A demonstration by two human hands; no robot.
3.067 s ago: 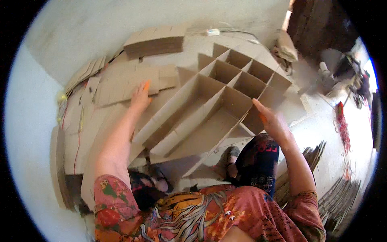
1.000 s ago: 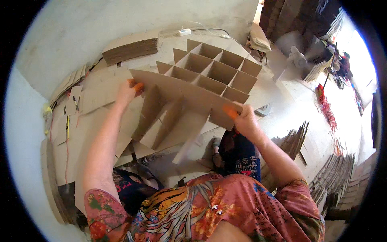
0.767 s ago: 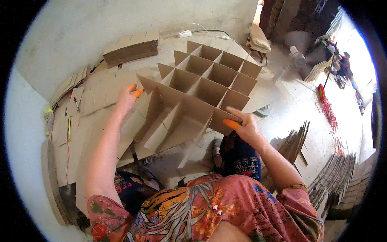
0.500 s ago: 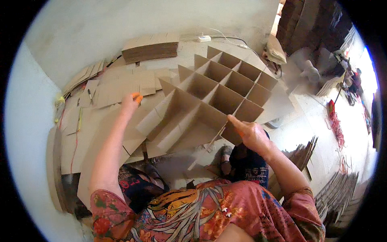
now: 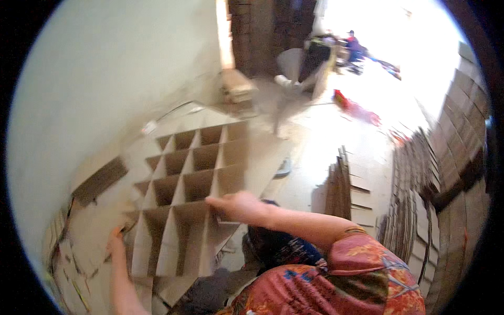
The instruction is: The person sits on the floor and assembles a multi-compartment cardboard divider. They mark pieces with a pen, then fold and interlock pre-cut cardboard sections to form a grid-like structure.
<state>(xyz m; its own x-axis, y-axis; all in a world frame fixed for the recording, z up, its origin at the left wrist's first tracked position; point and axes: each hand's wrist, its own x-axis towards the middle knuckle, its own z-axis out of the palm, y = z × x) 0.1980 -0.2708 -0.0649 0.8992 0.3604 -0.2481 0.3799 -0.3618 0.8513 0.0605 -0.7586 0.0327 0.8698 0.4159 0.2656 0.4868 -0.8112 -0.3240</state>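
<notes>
A pale wall backs a floor strewn with cardboard sheets (image 5: 100,181). At centre the cardboard cell divider (image 5: 189,194), cells empty, is gripped by the right hand (image 5: 236,206) at 3 o'clock and the left hand (image 5: 116,242) at 8 o'clock; the view has swung since half a second ago.

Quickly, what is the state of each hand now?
Left hand: on the cardboard divider grid, grip cannot be told.
Right hand: holding the grid's edge.

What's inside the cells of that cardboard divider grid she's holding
The cells of the cardboard divider grid that face the camera look empty: only bare cardboard walls show. The nearest cells are foreshortened, and the right hand covers part of one, so their depths stay unseen.
</notes>
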